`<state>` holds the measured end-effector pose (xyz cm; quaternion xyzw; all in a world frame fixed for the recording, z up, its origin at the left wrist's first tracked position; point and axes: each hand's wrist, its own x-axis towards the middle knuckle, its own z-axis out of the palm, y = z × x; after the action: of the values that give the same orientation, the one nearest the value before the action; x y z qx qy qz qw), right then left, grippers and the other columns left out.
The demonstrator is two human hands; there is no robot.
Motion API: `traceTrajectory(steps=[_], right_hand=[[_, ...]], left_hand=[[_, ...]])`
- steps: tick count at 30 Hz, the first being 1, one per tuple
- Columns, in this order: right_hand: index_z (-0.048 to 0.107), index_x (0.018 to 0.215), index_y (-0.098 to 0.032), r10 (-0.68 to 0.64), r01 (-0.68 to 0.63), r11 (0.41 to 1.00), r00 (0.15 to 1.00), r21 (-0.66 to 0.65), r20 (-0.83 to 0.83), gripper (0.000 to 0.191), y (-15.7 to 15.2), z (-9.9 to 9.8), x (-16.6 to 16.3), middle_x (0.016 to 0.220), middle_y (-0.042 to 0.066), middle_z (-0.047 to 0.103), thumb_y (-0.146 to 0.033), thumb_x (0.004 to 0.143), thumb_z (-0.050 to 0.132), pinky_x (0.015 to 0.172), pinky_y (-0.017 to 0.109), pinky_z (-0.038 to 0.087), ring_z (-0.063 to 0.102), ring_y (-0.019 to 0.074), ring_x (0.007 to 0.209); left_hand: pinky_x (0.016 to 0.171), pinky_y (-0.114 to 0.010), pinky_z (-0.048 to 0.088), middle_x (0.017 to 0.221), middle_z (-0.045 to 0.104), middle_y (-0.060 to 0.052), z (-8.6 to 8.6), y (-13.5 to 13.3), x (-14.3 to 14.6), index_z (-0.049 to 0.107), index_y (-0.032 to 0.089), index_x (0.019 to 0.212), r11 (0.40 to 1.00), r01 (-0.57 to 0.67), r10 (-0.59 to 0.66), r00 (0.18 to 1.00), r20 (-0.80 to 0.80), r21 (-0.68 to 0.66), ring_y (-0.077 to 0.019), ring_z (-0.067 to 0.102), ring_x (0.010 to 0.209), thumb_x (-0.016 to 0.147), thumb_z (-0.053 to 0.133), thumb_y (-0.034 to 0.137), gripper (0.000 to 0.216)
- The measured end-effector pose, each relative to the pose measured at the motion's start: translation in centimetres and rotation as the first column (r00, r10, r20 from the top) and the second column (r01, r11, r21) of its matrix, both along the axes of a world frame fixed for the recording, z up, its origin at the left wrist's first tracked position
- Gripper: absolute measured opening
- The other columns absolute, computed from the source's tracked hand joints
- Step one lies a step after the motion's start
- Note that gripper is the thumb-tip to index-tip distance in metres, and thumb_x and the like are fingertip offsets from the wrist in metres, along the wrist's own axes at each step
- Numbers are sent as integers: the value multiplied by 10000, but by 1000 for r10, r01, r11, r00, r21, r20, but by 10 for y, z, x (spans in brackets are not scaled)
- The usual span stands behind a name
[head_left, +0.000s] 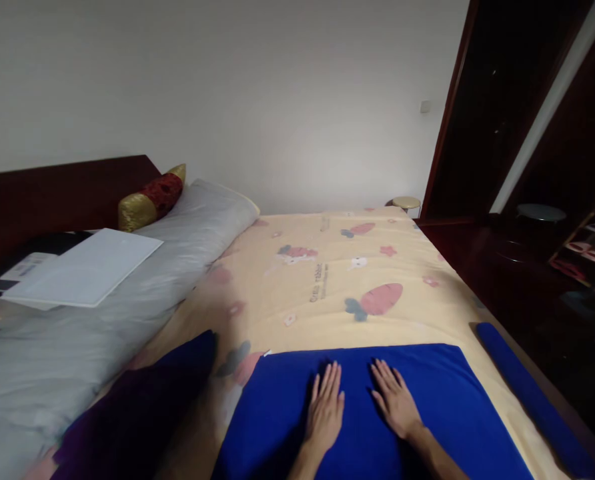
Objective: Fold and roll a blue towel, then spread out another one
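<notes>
Nearby, dark cushion (142, 400), grey bolster (77, 333).

Head cam, one view only: looks fwd and down over the bed (327, 280).

You're at the near edge of the bed, cam tilted down, your hands (360, 403) close at btm centre. View runs the length of the bed to the wall (227, 87) far off; headboard (52, 193) at left, wardrobe (517, 113) at right. No 2nd view to share w/.

hands: 2 (325, 410) (395, 400) | blue cloths: 2 (277, 413) (527, 393) | bolster cushions: 1 (150, 198) | stools: 1 (406, 202)
</notes>
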<state>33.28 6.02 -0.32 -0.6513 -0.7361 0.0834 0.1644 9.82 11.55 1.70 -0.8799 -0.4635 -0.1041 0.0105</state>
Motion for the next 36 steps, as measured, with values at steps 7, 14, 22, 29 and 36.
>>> traceTrajectory(steps=[7, 14, 22, 29, 36], right_hand=[[148, 1496, -333, 152, -152, 985, 988, -85, -6, 546, 29, -3, 8, 1571, 9, 167, -493, 988, 268, 1171, 464, 205, 186, 208, 1446], [249, 1498, -223, -385, 384, 923, 909, 33, 159, 675, -15, -41, 183, 1565, 51, 232, -601, 941, 194, 1163, 489, 200, 188, 234, 1447], [265, 1495, -185, -484, 488, 872, 850, 35, 209, 743, -24, -58, 203, 1564, 50, 238, -616, 918, 82, 1168, 476, 183, 172, 207, 1451], [423, 1419, -131, -359, 326, 928, 913, 181, 194, 747, 2, -30, 136, 1522, 121, 313, -648, 927, 207, 1170, 523, 160, 259, 289, 1422], [274, 1480, -191, 25, -25, 1000, 999, -4, 21, 520, 40, -13, -22, 1539, 38, 235, -371, 994, 235, 1167, 425, 252, 235, 216, 1430]], left_hand=[[1162, -383, 299, 1561, 260, 21, -14, 43, 11, 46, 314, 1488, 994, 82, -84, 996, -29, -68, -138, 270, 1430, 984, 249, 370, 546], [1180, -461, 211, 1553, 293, -50, -30, 98, -129, 213, 180, 1486, 887, -462, 461, 883, -91, 10, -191, 250, 1442, 963, 129, 474, 607], [1193, -437, 134, 1543, 318, -80, -27, 104, -150, 250, 133, 1481, 817, -576, 577, 810, -104, 44, -181, 258, 1436, 941, 68, 483, 669], [1189, -508, 157, 1574, 220, -52, -4, 76, -76, 47, 201, 1491, 909, -407, 410, 912, -20, 91, -195, 192, 1460, 969, 160, 399, 569], [1178, -449, 283, 1573, 200, 11, -31, 33, 61, -19, 281, 1478, 1000, -2, 3, 1000, 10, -31, -173, 234, 1445, 942, 254, 232, 603]])
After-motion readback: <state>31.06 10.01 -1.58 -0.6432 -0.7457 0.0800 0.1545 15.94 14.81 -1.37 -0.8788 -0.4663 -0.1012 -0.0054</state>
